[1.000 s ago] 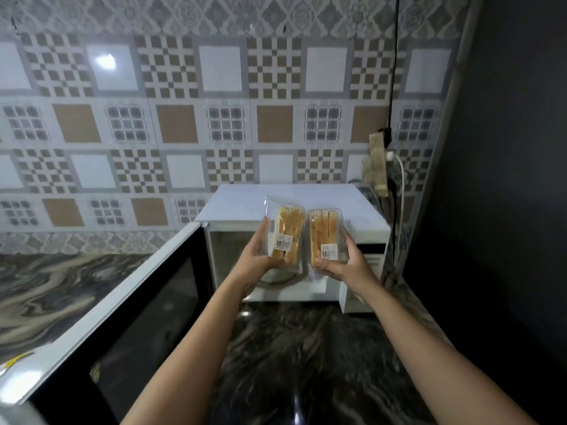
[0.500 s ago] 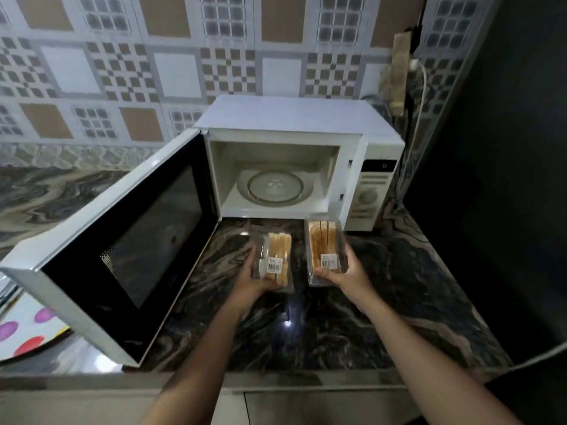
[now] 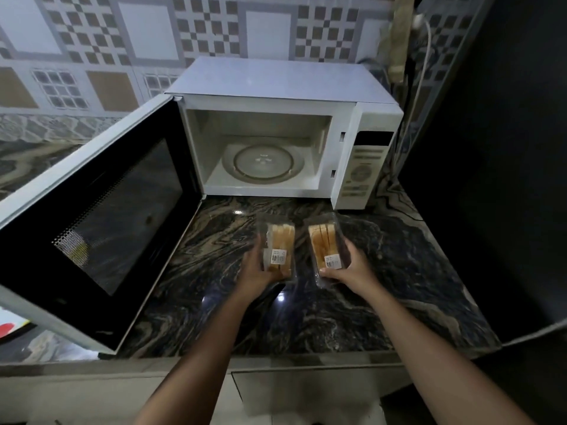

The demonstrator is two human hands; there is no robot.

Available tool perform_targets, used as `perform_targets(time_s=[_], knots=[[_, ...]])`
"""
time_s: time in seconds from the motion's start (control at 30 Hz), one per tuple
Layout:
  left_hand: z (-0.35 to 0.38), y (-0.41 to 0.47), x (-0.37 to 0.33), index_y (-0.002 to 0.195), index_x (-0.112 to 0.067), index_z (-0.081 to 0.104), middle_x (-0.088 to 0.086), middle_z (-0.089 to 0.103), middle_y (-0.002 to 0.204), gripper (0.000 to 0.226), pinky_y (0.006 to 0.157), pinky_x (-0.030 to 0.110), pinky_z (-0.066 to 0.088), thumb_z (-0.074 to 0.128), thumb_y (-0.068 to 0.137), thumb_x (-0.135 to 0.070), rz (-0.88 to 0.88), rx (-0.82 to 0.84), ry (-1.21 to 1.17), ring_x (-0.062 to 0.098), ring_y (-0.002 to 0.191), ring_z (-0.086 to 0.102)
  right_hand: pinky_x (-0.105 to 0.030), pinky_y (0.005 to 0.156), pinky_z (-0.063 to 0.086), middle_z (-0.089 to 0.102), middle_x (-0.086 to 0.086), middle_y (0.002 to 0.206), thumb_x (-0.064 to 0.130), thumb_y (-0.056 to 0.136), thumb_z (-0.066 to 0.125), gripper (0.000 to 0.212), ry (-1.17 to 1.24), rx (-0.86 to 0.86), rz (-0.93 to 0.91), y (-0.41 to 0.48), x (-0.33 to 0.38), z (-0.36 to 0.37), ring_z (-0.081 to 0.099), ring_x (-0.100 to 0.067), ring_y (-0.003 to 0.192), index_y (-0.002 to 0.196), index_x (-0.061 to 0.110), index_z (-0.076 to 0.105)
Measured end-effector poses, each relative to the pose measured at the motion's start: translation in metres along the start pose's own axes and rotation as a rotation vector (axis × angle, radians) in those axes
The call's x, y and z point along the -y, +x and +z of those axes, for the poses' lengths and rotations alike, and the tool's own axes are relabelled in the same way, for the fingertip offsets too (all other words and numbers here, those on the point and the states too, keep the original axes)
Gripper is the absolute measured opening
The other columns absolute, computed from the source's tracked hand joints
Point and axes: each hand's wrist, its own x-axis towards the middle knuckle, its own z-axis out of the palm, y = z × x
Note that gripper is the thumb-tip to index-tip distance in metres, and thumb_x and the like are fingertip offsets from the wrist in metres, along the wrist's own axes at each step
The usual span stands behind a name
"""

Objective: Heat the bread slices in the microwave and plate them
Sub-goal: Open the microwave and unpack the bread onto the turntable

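Observation:
Two clear plastic packs of sliced bread, each with a white barcode label, are low over the dark marble counter (image 3: 399, 289) in front of the microwave. My left hand (image 3: 256, 274) grips the left bread pack (image 3: 279, 246). My right hand (image 3: 352, 269) grips the right bread pack (image 3: 325, 245). The white microwave (image 3: 276, 84) stands at the back with its door (image 3: 101, 222) swung wide open to the left. Its glass turntable (image 3: 263, 162) is bare inside the cavity.
The open door juts over the counter's left part. A control panel (image 3: 363, 170) is on the microwave's right side. Cables and a power strip (image 3: 402, 38) hang on the tiled wall at the back right. A dark wall closes off the right. A colourful object (image 3: 9, 328) shows at the bottom left.
Both hands have brought the two bread packs down from in front of the microwave cavity to just above the counter. The view has tilted downward.

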Motion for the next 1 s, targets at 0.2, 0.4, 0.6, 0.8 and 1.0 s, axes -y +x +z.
perform_targets(time_s=[0.2,0.4,0.6,0.8,1.0], knots=[[0.002,-0.002,0.001,0.147,-0.021,0.026,0.011,0.027,0.143,0.102,0.105,0.029,0.031,0.084,0.063,-0.013,0.043,-0.072,0.176,0.026,0.132,0.035,-0.034,0.107,0.034,0.033,-0.012,0.143,0.028,0.069,0.082,0.088,-0.248,-0.043,0.044,0.002,0.007,-0.010,0.036,-0.027,0.132,0.141,0.005,0.037],[-0.005,-0.014,0.009,0.138,-0.013,0.043,0.010,0.040,0.136,0.072,0.100,0.029,0.041,0.076,0.074,-0.008,0.085,-0.081,0.113,0.022,0.119,0.050,-0.032,0.106,0.034,0.035,-0.007,0.143,0.024,0.081,0.072,0.068,-0.253,-0.220,-0.161,-0.001,0.024,-0.018,0.037,-0.023,0.131,0.139,0.011,0.040],[-0.011,-0.031,0.021,0.125,-0.004,0.054,0.012,0.061,0.117,0.041,0.088,0.017,0.052,0.065,0.085,-0.007,0.051,-0.117,0.017,0.014,0.100,0.061,-0.029,0.094,0.039,0.056,-0.007,0.111,0.013,0.083,0.065,0.024,-0.347,-0.253,-0.609,-0.009,0.059,0.002,0.052,-0.024,0.108,0.106,0.009,0.063],[-0.013,-0.038,0.031,0.113,0.008,0.057,0.007,0.064,0.093,0.035,0.066,0.005,0.048,0.065,0.079,0.006,0.051,-0.092,-0.014,-0.014,0.067,0.061,-0.033,0.090,0.045,0.052,-0.002,0.117,0.020,0.086,0.058,0.028,-0.880,0.437,-0.635,-0.024,0.070,0.035,0.047,-0.019,0.114,0.114,0.014,0.057],[-0.014,-0.037,0.027,0.108,0.002,0.060,0.003,0.062,0.086,0.030,0.065,0.003,0.047,0.068,0.080,0.000,0.020,-0.126,-0.023,0.001,0.075,0.057,-0.035,0.089,0.049,0.051,-0.005,0.118,0.017,0.086,0.060,0.030,-0.786,0.458,-0.459,-0.023,0.071,0.056,0.053,-0.023,0.108,0.116,0.015,0.058]])
